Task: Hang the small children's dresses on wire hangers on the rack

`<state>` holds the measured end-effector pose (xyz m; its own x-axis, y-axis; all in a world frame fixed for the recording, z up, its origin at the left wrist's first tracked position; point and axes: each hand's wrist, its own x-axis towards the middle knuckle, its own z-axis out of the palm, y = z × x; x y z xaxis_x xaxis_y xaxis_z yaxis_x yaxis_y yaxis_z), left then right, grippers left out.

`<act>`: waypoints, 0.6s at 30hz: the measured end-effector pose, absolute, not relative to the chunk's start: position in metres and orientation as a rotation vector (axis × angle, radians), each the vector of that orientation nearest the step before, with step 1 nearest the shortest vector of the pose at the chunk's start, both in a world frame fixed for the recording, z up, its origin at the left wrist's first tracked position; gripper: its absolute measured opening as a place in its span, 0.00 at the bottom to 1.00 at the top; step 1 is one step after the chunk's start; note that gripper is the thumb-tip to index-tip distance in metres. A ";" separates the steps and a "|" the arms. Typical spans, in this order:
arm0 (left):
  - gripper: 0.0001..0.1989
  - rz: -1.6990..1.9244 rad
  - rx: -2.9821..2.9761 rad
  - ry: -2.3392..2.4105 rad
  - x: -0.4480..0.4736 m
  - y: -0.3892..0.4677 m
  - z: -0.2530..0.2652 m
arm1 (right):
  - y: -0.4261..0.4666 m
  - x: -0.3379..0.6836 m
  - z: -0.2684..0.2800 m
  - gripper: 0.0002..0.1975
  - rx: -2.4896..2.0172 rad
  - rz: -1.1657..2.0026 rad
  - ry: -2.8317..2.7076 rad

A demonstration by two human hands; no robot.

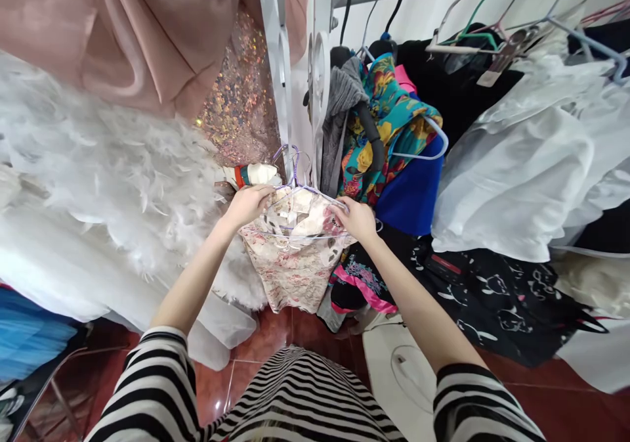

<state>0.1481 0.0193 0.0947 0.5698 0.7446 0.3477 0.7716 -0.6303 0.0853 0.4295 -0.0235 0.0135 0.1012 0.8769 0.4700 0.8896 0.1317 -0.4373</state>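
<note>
My left hand (247, 204) grips the left shoulder of a small floral lace garment (293, 265) that hangs on a pale lilac wire hanger (295, 173). On the hanger's right arm and the garment's right shoulder, my right hand (358, 219) is closed. The garment is cream with pink flowers and hangs between my arms, in front of a white rack post (280, 61). Both forearms are bare below striped sleeves.
A white feathered dress (108, 186) and a pink garment (132, 28) fill the left. A sequined piece (241, 100) hangs behind. Right of the post hang a colourful floral top (394, 127), a blue garment (413, 192), black clothes and white sheer fabric (531, 159). Red tiled floor (581, 409) below.
</note>
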 end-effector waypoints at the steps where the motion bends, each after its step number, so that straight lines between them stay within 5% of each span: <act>1: 0.16 -0.589 -2.637 -1.360 0.144 0.016 0.092 | -0.023 0.429 0.015 0.13 -1.744 -0.024 -1.741; 8: 0.11 -0.646 -2.420 -1.719 0.113 0.015 0.075 | -0.017 0.431 0.034 0.11 -1.925 0.049 -1.675; 18: 0.17 -0.669 -2.457 -1.684 0.132 0.017 0.069 | -0.006 0.418 0.030 0.16 -1.713 -0.046 -1.723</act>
